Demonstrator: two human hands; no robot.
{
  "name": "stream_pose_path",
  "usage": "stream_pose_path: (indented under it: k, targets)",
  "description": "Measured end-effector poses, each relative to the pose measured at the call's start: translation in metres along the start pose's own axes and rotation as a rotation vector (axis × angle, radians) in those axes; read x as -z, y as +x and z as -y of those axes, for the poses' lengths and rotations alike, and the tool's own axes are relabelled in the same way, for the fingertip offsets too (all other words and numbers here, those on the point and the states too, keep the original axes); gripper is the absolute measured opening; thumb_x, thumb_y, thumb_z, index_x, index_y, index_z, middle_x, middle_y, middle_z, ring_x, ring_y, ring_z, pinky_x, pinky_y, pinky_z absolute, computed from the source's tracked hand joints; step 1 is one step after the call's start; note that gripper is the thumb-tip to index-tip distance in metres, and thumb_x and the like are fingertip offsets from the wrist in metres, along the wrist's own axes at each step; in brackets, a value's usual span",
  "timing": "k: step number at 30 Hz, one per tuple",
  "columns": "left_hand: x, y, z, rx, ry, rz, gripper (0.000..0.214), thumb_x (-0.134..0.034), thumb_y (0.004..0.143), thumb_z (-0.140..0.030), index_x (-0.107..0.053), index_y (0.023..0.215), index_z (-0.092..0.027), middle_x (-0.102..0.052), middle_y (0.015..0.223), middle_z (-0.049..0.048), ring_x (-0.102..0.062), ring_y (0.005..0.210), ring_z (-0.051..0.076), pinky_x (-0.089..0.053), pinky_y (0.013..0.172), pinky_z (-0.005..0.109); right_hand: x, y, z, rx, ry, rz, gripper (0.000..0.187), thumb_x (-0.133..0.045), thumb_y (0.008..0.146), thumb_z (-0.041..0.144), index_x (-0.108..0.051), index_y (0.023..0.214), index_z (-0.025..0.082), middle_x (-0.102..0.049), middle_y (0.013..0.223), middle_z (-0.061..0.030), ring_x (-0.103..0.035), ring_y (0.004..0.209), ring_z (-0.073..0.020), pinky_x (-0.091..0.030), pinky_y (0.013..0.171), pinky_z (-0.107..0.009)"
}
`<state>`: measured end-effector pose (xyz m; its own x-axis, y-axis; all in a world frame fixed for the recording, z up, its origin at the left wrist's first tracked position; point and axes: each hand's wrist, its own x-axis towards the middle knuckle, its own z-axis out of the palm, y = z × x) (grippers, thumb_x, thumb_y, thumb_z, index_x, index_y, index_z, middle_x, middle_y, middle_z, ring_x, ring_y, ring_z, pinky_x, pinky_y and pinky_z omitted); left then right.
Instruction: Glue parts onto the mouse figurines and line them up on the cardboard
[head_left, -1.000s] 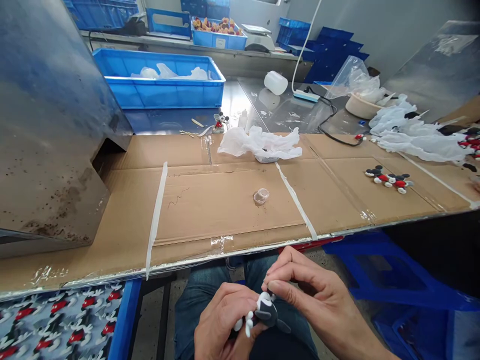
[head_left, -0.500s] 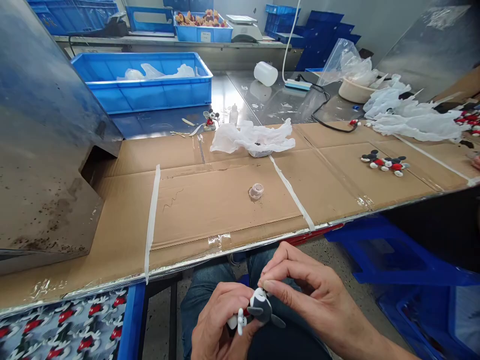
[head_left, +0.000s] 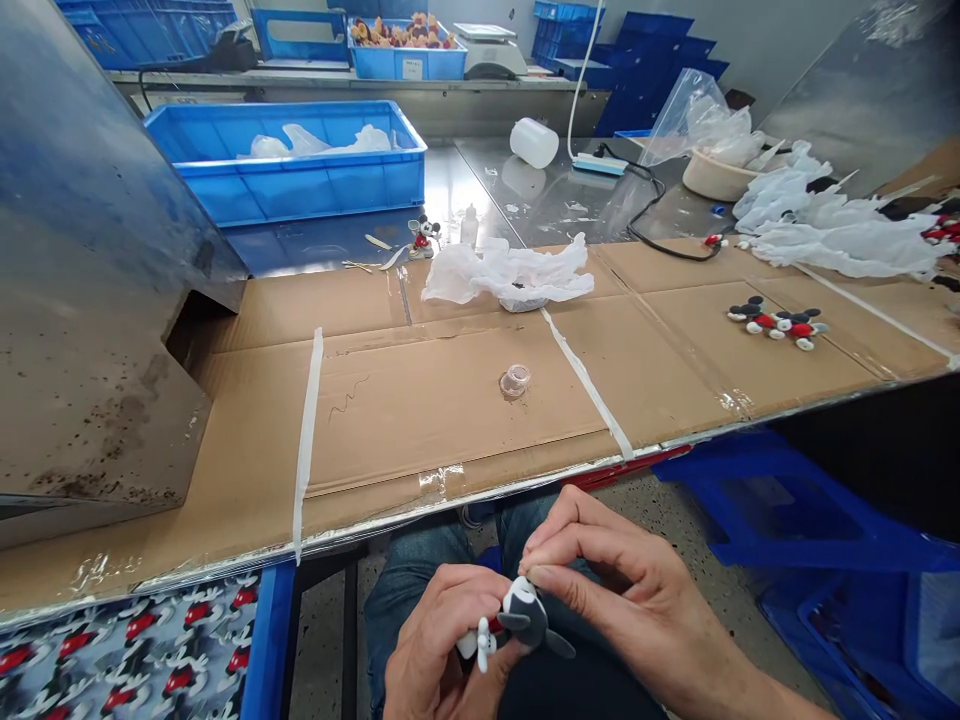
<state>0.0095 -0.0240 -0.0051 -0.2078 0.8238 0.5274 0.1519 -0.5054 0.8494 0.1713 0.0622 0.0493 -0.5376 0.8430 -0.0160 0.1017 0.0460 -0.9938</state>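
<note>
Low over my lap, below the table edge, my left hand (head_left: 439, 645) is closed around a small black, white and red mouse figurine (head_left: 514, 620). My right hand (head_left: 622, 590) pinches the top of the figurine's head with thumb and forefinger. Both hands touch the same figurine. A finished mouse figurine (head_left: 424, 236) stands far back on the table. A small clear cup (head_left: 515, 380) sits on the cardboard-covered table (head_left: 420, 410) in front of me.
A crumpled white plastic bag (head_left: 510, 275) lies behind the cup. Several loose mouse figurines (head_left: 780, 325) lie at the right. A blue bin (head_left: 292, 165) stands at the back, a metal hood (head_left: 97, 250) at the left. A blue crate of figurines (head_left: 127, 655) sits lower left.
The view shifted slightly between frames. My hands stay in my lap, with the figurine turning a little between my fingers.
</note>
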Motion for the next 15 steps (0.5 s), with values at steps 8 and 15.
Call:
stream_pose_path:
  k: [8,15]
  targets:
    - [-0.003,0.000,-0.009,-0.010,0.066,0.004,0.038,-0.074,0.082,-0.006,-0.062,0.116,-0.018,-0.074,0.087,0.0073,-0.069,0.080,0.021,-0.061,0.068,0.034,-0.003,-0.009,-0.001,0.064,-0.006,-0.009,0.019,-0.063,0.098,0.019,-0.075,0.083,0.022,-0.063,0.084,-0.0010,-0.062,0.079,-0.0144,-0.049,0.072,-0.023]
    - [0.000,0.002,-0.008,0.010,0.029,-0.005,0.039,-0.075,0.082,-0.007,-0.063,0.117,-0.019,-0.074,0.088,0.0062,-0.070,0.082,0.021,-0.061,0.070,0.032,0.002,-0.007,-0.002,0.036,0.037,0.026,0.026,-0.061,0.104,0.039,-0.080,0.092,0.026,-0.066,0.088,-0.0025,-0.064,0.083,-0.0162,-0.050,0.075,-0.024]
